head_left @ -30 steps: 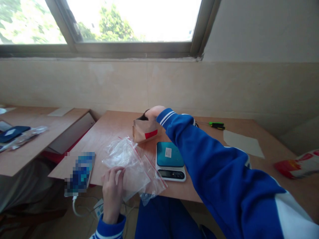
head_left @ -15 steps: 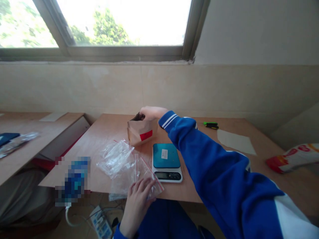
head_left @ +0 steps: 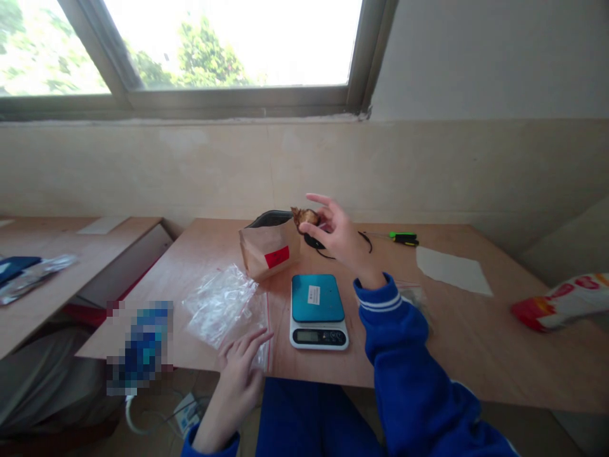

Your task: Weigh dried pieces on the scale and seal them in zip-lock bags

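Note:
My right hand (head_left: 333, 235) is raised above the wooden table (head_left: 476, 343) and pinches a small brown lumpy piece (head_left: 304, 218) between thumb and fingertips, just right of the open brown paper bag (head_left: 269, 254) with a red label. A small scale with a teal top (head_left: 318, 310) stands in front of the bag. My left hand (head_left: 242, 365) lies at the table's near edge, fingers spread on clear zip bags (head_left: 223, 308) with red seal strips.
A green-and-black tool (head_left: 404, 238) and a sheet of paper (head_left: 451, 270) lie at the back right. A red-and-white packet (head_left: 561, 301) sits at the right edge. A blurred blue item (head_left: 143, 346) is at the left corner. Another table (head_left: 42, 279) stands left.
My right hand has come out of the paper bag holding the brown piece and drawn back toward me. My left hand shifted left along the zip bags at the table edge.

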A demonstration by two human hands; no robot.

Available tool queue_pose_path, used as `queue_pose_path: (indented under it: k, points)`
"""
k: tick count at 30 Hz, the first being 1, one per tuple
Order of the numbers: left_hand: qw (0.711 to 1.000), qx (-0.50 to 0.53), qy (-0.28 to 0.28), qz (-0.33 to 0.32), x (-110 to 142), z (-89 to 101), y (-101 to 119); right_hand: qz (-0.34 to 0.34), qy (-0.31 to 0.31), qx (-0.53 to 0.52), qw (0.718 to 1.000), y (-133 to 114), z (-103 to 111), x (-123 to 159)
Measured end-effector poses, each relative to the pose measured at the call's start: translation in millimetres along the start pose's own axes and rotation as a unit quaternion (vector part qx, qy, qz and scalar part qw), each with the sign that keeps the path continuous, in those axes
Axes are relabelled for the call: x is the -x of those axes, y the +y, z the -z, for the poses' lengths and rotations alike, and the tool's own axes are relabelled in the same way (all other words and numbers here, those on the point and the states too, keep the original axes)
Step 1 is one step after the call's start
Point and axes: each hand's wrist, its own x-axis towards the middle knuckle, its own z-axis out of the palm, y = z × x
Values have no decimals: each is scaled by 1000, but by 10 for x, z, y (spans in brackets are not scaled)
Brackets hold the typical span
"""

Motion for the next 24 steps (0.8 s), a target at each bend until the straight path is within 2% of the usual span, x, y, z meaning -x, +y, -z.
queue_pose_path:
  k: [2, 5, 8, 10, 13, 18, 22, 24]
  points:
    - [991, 130, 27, 16, -129, -95, 273, -42, 15, -46, 998, -1, -26, 346]
    - [940, 328, 66, 68, -418, -291, 622, -106, -9, -84, 991, 47, -120, 875]
    - [889, 436, 82, 114, -700, -483, 828, -168, -14, -79, 983, 167, -212, 1288]
    - [884, 446, 81, 116, -824, -580, 894, -192, -8, -72, 979, 265, -242, 1457]
    - [888, 438, 92, 106, -908, -695, 924, -206, -6, -93, 974, 375, -239, 1562]
    - [895, 417, 122, 96, -933, -846, 903, -234, 46, -135, 962, 387, -204, 1548]
    - [895, 411, 139, 106, -940, -877, 877, -256, 98, -135, 952, 381, -212, 1547]
    - [897, 397, 159, 110, -945, -878, 863, -269, 98, -144, 947, 412, -232, 1553]
